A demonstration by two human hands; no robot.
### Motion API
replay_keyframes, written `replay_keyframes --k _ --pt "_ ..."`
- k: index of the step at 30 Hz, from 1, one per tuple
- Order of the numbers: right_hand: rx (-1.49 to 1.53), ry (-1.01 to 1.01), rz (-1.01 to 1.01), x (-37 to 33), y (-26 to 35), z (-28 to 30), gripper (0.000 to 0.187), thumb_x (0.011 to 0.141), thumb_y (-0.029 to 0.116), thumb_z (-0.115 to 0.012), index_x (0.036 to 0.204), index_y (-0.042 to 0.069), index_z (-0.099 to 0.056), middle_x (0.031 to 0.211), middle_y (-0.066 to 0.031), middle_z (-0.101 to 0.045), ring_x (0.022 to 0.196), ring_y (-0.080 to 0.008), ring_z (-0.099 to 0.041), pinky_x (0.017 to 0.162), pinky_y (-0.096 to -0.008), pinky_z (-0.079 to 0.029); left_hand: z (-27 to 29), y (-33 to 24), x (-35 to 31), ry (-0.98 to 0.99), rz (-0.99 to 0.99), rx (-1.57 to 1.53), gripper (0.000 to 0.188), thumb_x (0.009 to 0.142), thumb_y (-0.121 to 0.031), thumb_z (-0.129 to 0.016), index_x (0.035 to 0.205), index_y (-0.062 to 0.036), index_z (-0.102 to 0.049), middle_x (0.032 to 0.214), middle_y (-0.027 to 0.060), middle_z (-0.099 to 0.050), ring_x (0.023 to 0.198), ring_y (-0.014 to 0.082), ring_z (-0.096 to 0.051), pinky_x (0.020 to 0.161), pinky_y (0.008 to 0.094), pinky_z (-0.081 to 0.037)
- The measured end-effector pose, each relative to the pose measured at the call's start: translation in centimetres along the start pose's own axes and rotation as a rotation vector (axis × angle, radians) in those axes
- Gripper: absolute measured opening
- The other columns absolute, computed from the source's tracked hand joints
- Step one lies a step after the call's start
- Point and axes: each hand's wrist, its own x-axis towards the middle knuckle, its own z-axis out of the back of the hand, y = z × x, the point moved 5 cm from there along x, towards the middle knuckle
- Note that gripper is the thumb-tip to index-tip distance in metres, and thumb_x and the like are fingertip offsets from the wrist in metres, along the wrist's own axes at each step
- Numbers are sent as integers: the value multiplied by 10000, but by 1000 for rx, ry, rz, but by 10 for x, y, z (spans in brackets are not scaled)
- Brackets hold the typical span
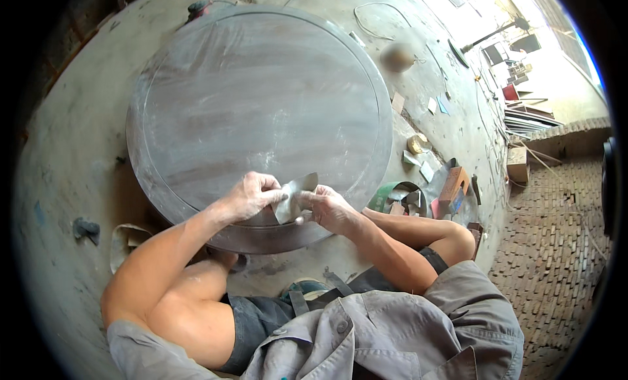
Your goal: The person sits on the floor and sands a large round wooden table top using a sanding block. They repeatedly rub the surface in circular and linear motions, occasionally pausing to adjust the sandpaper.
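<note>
Between my two hands is a small piece of sandpaper (292, 200), grey and bent, with one pointed corner standing up. My left hand (251, 194) pinches its left edge between thumb and fingers. On the other side my right hand (325, 208) grips it, the fingers curled and partly hiding it. Both hands look dusty. They are over the near rim of a large round tabletop (261, 99), dark greyish brown, with pale dust streaks and a line running around its edge.
Right of the tabletop stand a green round tub (386, 194) with small blocks and a brown box (454, 191). Loose paper pieces (427, 171) and a tape roll (418, 143) lie on the floor. Cables (383, 14) trail behind. A dark rag-like lump (86, 230) lies at left.
</note>
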Motion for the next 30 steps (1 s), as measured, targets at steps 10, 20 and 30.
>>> replay_keyframes --k 10,20,30 --pt "173 77 215 -14 6 -17 501 1012 208 -596 1446 -12 -479 1442 -111 -530 1309 -233 -549 1146 -498 -471 11 13 11 -95 -27 50 377 925 -305 -771 694 -29 -659 611 29 -637 564 90 -600 524 280 -471" --pt "69 7 204 -5 15 -47 524 1035 218 -562 1460 -58 -427 1474 -184 -462 1379 -268 -469 1215 -427 -391 19 16 7 -132 -31 128 384 947 -324 -745 700 -54 -631 619 32 -631 587 105 -604 557 281 -479" --pt "-1586 -680 801 -51 57 56 696 875 -87 -436 1551 -84 -274 1606 -350 -238 1520 -481 -198 1258 -514 -154 213 57 -69 -1409 -154 1177 569 981 -367 -622 1410 -4 -526 1448 225 -513 1383 364 -456 1171 468 -337"
